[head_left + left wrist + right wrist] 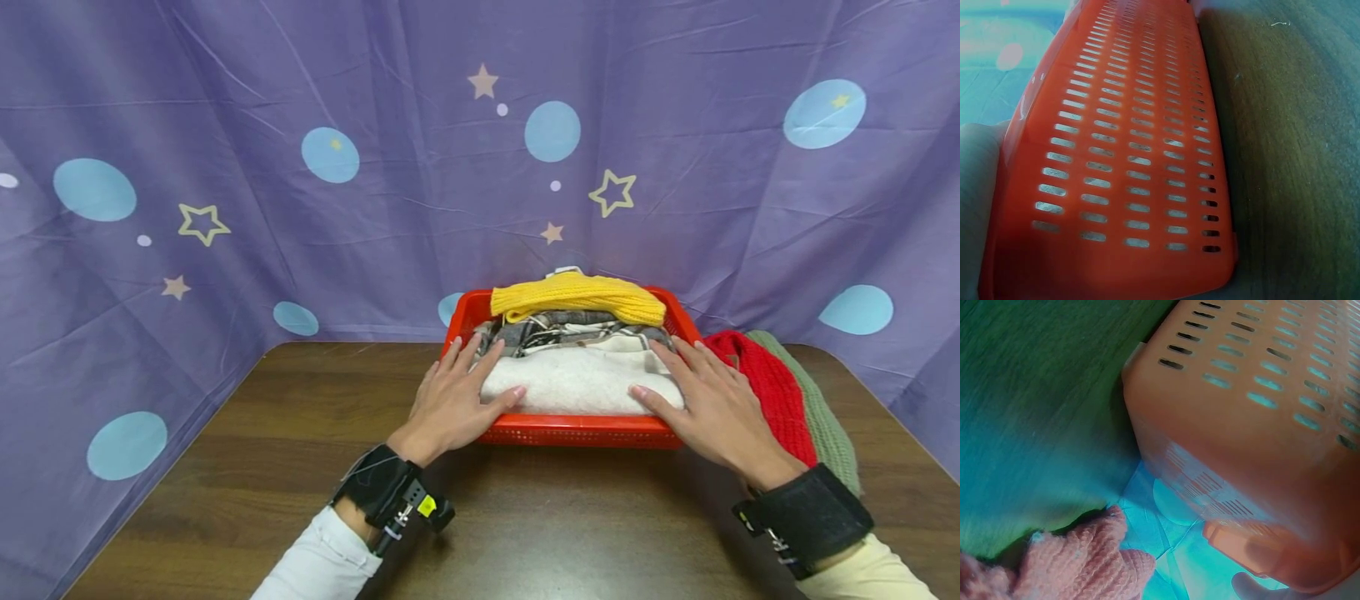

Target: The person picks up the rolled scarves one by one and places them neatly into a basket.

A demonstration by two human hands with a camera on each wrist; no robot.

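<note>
A red plastic basket (581, 430) with slotted walls holds folded cloths. At its front lies a white fluffy cloth (573, 385), behind it a grey plaid cloth (551, 327), and at the back a yellow ribbed knit (581, 297). My left hand (456, 406) rests over the basket's left front corner, fingers spread and thumb on the white cloth. Over the right front corner lies my right hand (712, 406), also spread, its thumb touching the white cloth. Both wrist views show mostly the basket's slotted wall (1110, 262); only a fingertip (1254, 586) shows at the right.
A red knit (780, 396) and a green knit (832, 421) lie on the brown wooden table (300, 433), right of the basket and partly behind my right hand. A purple curtain (420, 150) with stars and blue spots hangs behind the table and at its sides.
</note>
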